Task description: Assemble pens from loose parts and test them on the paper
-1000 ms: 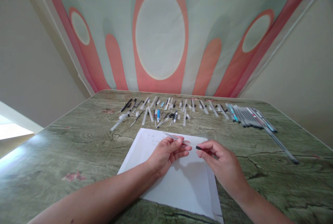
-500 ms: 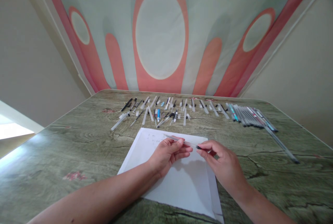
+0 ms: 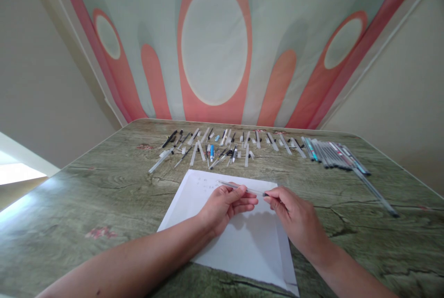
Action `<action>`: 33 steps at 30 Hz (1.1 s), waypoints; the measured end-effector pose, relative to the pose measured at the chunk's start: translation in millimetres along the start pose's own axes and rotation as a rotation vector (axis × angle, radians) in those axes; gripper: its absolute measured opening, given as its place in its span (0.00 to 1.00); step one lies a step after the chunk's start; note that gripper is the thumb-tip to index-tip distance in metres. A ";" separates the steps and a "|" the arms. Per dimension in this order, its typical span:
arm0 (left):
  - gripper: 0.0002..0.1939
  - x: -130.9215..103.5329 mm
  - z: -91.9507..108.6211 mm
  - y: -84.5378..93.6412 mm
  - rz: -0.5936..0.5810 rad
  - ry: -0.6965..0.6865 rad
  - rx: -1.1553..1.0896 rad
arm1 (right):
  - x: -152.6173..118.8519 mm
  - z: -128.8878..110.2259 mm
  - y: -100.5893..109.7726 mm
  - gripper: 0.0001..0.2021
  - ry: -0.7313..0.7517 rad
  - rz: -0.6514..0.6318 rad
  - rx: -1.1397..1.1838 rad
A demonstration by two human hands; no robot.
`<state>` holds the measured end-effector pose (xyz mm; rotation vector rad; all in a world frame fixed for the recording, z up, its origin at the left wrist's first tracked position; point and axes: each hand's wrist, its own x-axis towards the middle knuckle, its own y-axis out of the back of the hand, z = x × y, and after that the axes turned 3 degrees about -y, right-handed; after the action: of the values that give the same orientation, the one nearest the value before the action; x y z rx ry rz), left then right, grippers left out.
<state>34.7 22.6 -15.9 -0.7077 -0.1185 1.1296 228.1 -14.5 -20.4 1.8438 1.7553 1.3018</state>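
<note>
A slim translucent pen [image 3: 255, 191] lies across my left hand [image 3: 227, 203], its pointed end toward the left. The thumb and fingers of that hand pinch its barrel. My right hand [image 3: 294, 215] grips the dark piece at the pen's right end between thumb and fingertips. Whether this dark piece is a plug or a cap is too small to tell. Both hands are just above white paper sheets [image 3: 243, 261], which carry faint pen marks near the top left corner.
Beyond the paper, several pen parts [image 3: 196, 152] lie in two rough rows, with a blue pen piece [image 3: 212, 151] among them. A row of whole pens [image 3: 333, 154] is at the right, and one long pen [image 3: 376, 191] points toward me. The wood-patterned table [image 3: 114, 191] meets a patterned wall.
My right hand has shifted very slightly to the right at the pen's dark end. The left hand keeps its hold, and the parts on the table stay put.
</note>
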 end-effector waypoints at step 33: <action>0.14 1.1 -1.0 -1.1 0.014 -0.047 0.061 | 3.9 -4.0 2.3 0.16 -0.148 -0.189 0.171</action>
<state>36.5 22.9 -16.4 -0.6292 -0.1183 1.1590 226.0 -13.0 -15.0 1.7583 1.9560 0.9479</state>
